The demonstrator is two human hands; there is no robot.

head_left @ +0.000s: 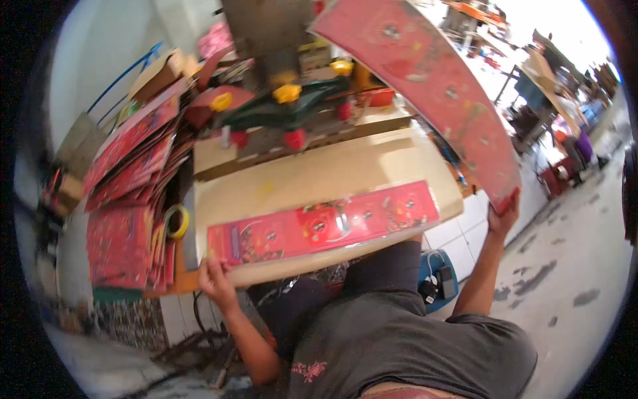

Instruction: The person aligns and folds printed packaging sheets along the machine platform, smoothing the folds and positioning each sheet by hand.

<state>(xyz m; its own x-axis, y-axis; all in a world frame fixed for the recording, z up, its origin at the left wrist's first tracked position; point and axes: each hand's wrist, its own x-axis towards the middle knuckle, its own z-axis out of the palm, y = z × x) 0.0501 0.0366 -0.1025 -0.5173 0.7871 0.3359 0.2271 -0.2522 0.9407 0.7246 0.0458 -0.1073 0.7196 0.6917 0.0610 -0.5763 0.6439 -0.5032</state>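
Observation:
A long red printed sheet in clear film lies on the pale board before me. My left hand pinches its near left corner. At the right, my right hand grips the lower end of another long red strip, raised and curving up to the top of the view. Beyond the board stands a dark green machine part with yellow knobs and red feet.
Red printed sheets are piled at the left, beside a yellow tape roll. A blue basket holding a charger and cables stands below the board's right end. Cluttered benches fill the back right.

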